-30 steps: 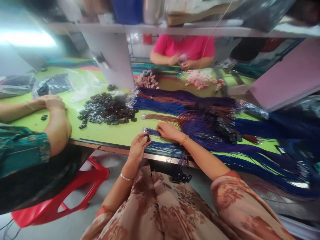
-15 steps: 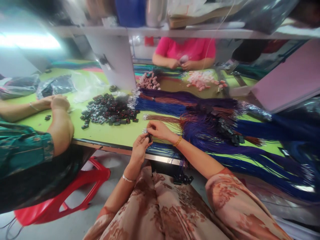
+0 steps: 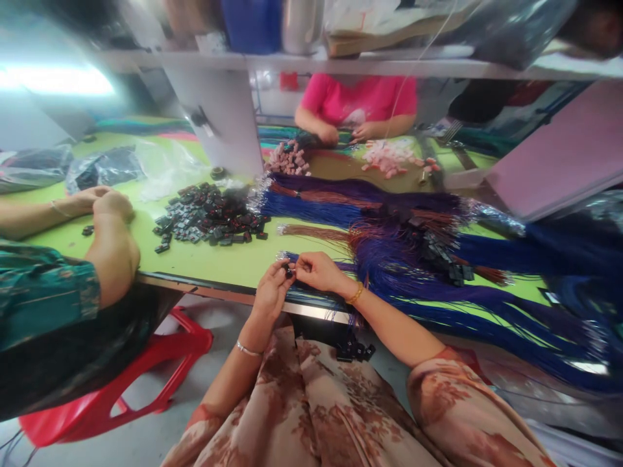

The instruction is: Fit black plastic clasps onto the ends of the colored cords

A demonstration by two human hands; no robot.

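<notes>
My left hand [image 3: 273, 285] pinches a small black connector housing [image 3: 288, 269] above the table's front edge. My right hand [image 3: 318, 271] is closed close beside it, its fingertips pinching what looks like a thin wire end at the housing; the wire itself is mostly hidden. Just behind my hands lie the silvery terminal ends of blue wires [image 3: 282, 255]. A bundle of brown wires [image 3: 316, 231] lies farther back. To the left is a heap of black connector housings [image 3: 209, 214], and long blue and purple wires [image 3: 389, 259] spread out to the right.
At left, a co-worker's arms [image 3: 109, 220] rest on the green table [image 3: 195, 261], above a red stool [image 3: 160, 363]. Across the table, a person in a pink shirt [image 3: 360, 97] works behind pink housings [image 3: 389, 157]. Several black housings [image 3: 355, 350] lie at my lap. A shelf [image 3: 302, 63] crosses overhead.
My right hand has drawn down and slightly right from the wire ends to the side of the black housing. My left hand still holds the housing, its fingers slightly shifted.
</notes>
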